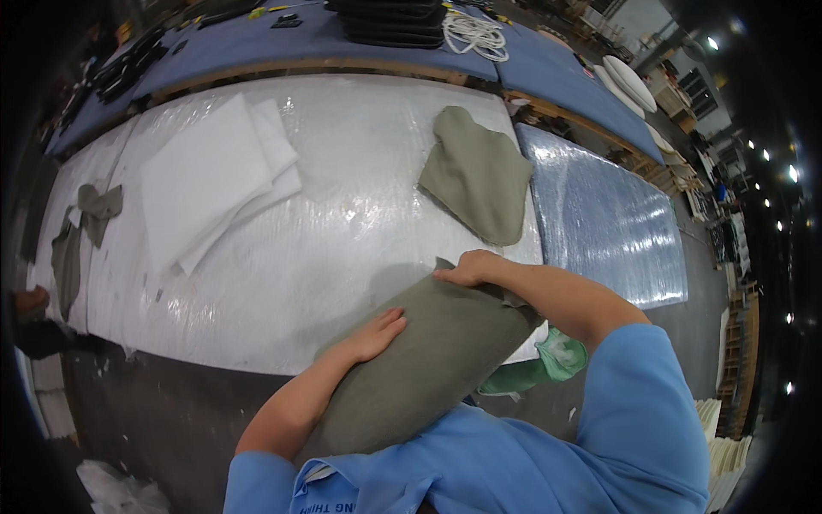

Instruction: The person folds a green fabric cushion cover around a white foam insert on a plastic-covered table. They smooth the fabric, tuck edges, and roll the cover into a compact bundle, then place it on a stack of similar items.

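A grey-green fabric cushion [428,360], plump and filled-looking, leans tilted between my body and the near edge of the plastic-covered table. On its upper left side my left hand [377,334] lies with the fingers flat against the fabric. My right hand [465,269] pinches the cover's fabric at the far top corner, where a small flap sticks up. Loose edges of the cover show near my right forearm. Just beyond that hand, a flat grey-green fabric piece [479,176] rests on the table.
White padding sheets [210,180] lie stacked on the table [351,171], left of centre. Grey-green scraps [98,206] lie farther left, near another person's hand [32,301]. A blue table [282,43] behind bears black stacked pieces [385,21] and white cord [473,36]. A green bag [561,353] hangs low right.
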A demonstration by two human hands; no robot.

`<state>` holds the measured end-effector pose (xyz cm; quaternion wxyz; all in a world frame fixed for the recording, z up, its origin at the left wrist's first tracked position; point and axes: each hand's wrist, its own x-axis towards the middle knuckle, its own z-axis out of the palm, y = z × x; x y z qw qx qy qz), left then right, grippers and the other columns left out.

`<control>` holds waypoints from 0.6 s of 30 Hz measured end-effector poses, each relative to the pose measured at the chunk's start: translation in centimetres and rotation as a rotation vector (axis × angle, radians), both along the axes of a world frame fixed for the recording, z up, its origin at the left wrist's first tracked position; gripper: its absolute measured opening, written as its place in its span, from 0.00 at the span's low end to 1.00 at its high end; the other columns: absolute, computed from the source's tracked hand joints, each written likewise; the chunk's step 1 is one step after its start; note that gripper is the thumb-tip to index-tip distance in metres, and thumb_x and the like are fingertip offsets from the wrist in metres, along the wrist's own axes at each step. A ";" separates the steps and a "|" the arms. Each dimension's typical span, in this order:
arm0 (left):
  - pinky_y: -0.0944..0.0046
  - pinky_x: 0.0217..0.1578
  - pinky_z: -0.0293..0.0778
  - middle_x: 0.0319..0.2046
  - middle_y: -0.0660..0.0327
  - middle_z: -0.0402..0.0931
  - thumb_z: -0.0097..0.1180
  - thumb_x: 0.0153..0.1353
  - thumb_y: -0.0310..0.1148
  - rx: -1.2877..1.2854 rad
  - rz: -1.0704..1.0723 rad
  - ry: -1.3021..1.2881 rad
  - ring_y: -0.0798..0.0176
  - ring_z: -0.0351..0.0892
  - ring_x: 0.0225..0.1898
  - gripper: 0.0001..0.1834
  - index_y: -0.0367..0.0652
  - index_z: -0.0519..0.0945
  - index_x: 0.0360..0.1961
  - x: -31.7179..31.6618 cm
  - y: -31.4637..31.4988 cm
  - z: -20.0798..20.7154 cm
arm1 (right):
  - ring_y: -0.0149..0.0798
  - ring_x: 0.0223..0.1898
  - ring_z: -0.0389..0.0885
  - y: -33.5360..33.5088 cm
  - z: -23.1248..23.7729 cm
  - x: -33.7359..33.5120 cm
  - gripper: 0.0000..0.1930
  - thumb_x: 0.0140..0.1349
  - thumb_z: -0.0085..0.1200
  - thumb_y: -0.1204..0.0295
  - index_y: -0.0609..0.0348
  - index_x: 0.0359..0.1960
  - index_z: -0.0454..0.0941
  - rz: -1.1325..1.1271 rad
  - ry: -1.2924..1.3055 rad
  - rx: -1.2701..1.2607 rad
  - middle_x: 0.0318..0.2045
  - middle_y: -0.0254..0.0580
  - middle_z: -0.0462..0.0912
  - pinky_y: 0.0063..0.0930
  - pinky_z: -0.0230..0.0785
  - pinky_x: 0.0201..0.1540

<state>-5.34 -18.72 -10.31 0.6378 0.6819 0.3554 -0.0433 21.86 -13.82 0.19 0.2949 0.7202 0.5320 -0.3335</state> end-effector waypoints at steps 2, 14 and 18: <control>0.55 0.79 0.40 0.81 0.50 0.45 0.31 0.77 0.61 0.019 0.000 0.018 0.52 0.41 0.82 0.42 0.41 0.53 0.80 -0.1 -0.1 0.0 | 0.54 0.62 0.79 1.0 0.4 -0.7 0.40 0.63 0.55 0.38 0.66 0.59 0.81 0.064 0.013 -0.094 0.62 0.59 0.80 0.44 0.68 0.65; 0.53 0.78 0.47 0.80 0.51 0.48 0.29 0.76 0.61 0.069 -0.009 0.093 0.50 0.46 0.80 0.41 0.45 0.55 0.80 0.3 -0.9 -0.1 | 0.56 0.47 0.88 -0.1 -5.9 -1.8 0.12 0.59 0.55 0.75 0.66 0.41 0.87 0.204 -0.095 0.185 0.40 0.60 0.88 0.49 0.79 0.49; 0.53 0.78 0.48 0.79 0.51 0.50 0.28 0.76 0.63 0.097 -0.001 0.071 0.49 0.49 0.80 0.42 0.45 0.56 0.79 0.5 -1.3 -0.4 | 0.55 0.50 0.87 -1.8 -4.9 -2.1 0.13 0.61 0.55 0.75 0.62 0.46 0.86 0.195 -0.064 0.294 0.46 0.58 0.87 0.48 0.79 0.53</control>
